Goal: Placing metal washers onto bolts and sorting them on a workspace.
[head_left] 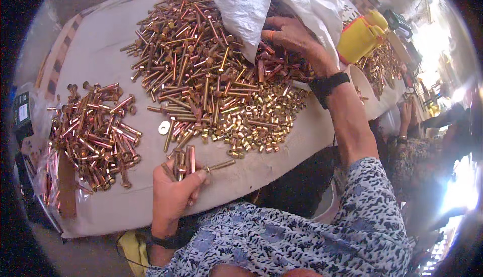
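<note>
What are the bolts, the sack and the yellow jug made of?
Bolts: metal, by the shiny gold-to-copper gleam, probably a plated finish. Sack: looks like woven plastic, white, creased with a slight sheen. Jug: probably moulded plastic, solid glossy yellow. The left hand holds a few bolts.

I see a loose garment with a blue-and-white ground covered in small dark blotches, a mottled floral sort of print, filling the lower edge of my view. Its right sleeve reaches only partway down the forearm, leaving the rest bare. On the right wrist I wear a wide black band, strapped snugly, plain and matte. The left wrist carries a dark strap as well, thinner-looking and partly tucked against the patterned cloth. One finger of my right hand shows an orange-tinted nail or wrap; I cannot tell which.
</note>
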Demonstrator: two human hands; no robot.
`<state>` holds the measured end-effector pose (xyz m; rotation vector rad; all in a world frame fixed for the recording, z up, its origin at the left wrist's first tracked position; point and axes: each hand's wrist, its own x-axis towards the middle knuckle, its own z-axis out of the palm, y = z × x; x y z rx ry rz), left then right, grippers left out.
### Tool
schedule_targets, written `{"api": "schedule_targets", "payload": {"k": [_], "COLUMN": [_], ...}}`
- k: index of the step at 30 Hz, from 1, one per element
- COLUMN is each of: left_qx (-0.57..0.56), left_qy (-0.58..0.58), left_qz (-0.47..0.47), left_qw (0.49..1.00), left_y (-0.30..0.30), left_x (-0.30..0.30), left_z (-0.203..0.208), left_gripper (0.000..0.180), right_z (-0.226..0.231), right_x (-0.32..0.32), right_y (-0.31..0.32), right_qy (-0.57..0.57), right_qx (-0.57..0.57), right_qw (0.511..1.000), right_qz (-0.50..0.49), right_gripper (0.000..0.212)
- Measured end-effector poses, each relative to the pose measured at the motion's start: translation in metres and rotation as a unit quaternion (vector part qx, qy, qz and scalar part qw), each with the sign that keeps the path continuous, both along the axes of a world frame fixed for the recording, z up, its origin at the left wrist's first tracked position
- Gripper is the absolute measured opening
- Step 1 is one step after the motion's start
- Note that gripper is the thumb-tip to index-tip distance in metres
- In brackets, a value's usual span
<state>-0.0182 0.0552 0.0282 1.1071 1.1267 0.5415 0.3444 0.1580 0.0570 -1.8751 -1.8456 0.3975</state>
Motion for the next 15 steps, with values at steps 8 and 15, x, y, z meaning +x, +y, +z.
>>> {"api": "schedule_targets", "payload": {"k": [8,15], "left_qx": [0.027,0.037], "left_qy": [-0.006,0.01], "left_qz": [-0.005,0.008], "left_qw": [1.0,0.999], "left_y": [0.0,-0.004], "left_x": [0.004,0.007], "left_z": [-0.002,-0.002], "left_gripper": [0.011,0.012], "right_z": [-0.02,-0.035], "right_x": [-0.02,-0.019], "right_y": [-0.043,-0.05], "right_qy": [-0.001,-0.025], "right_qx": [0.093,0.17], "right_qw": [0.996,0.985], "right_qz": [0.015,0.014], "right_gripper": [0.047,0.033]}}
